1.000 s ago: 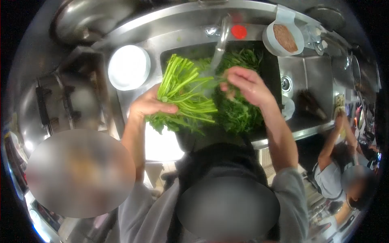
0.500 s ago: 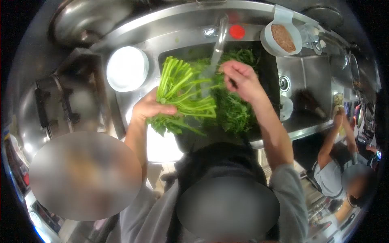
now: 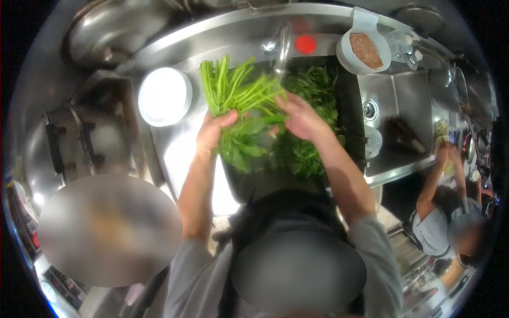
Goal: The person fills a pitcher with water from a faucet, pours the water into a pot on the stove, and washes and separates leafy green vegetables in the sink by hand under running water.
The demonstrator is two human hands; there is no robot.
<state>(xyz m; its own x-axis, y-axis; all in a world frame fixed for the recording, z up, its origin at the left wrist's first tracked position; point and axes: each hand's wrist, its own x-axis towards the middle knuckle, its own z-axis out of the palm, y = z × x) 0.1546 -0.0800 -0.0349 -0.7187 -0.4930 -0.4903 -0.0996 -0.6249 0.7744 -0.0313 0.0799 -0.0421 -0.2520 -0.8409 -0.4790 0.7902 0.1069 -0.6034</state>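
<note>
My left hand (image 3: 214, 129) is closed round a bunch of leafy greens (image 3: 230, 93), its thumb across the stems. The pale green stems fan upward and the leaves hang below the hand. At the right side of the bunch, my right hand (image 3: 298, 117) has its fingers curled against the stems and leaves; what lies between the fingertips is partly hidden. More dark leafy greens (image 3: 313, 95) lie in the sink under and beyond my right hand. The faucet (image 3: 283, 50) stands just behind the bunch.
White plates (image 3: 165, 97) are stacked at the left. A red lid (image 3: 305, 44) sits behind the sink. A white container (image 3: 366, 51) holds something brownish. Right of it is a second sink basin (image 3: 400, 95). Another person (image 3: 430, 230) works at the far right.
The bunch has moved up and tilted, with its leaves now hanging lower. My right hand has come down and left from beside the faucet to the bunch.
</note>
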